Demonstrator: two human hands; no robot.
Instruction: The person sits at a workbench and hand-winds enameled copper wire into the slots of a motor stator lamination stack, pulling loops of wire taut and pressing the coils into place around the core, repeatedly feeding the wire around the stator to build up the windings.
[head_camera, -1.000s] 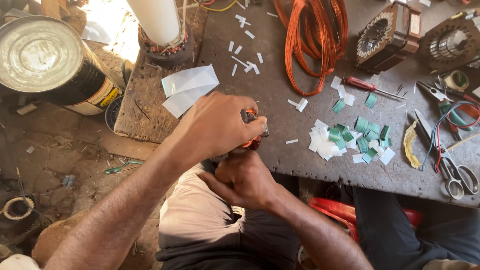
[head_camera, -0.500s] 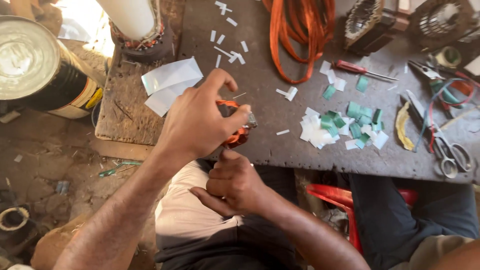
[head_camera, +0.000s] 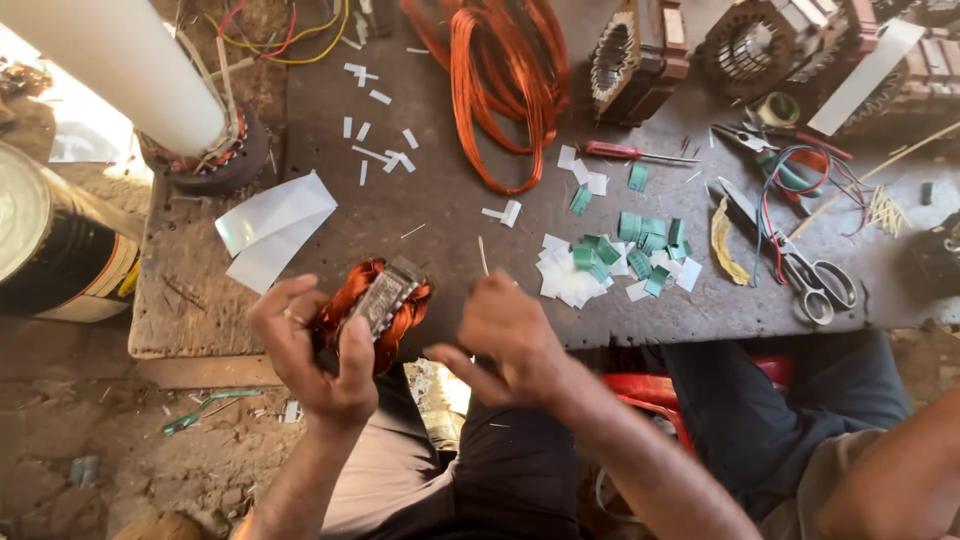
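Note:
My left hand (head_camera: 310, 350) grips a small motor stator (head_camera: 378, 300), a grey laminated core with copper windings bulging at both ends, held just off the near edge of the workbench (head_camera: 450, 215). My right hand (head_camera: 505, 335) is beside it to the right, fingers curled, a thin pale stick (head_camera: 482, 255) rising from the fingertips. Whether it pinches the stick is hard to tell. On the bench just beyond my right hand lies a heap of white and green paper slips (head_camera: 610, 255).
A copper wire coil (head_camera: 500, 80), a red-handled screwdriver (head_camera: 630, 153), scissors (head_camera: 800, 265), pliers, coloured wires and several larger stators (head_camera: 630, 55) lie on the bench. White sheets (head_camera: 270, 225) sit at the left. A white pipe (head_camera: 120, 70) and a metal can (head_camera: 40, 250) stand further left.
My left hand has turned and drawn back toward me, exposing the stator. My right hand has come up from below to its right side. The camera view has shifted closer.

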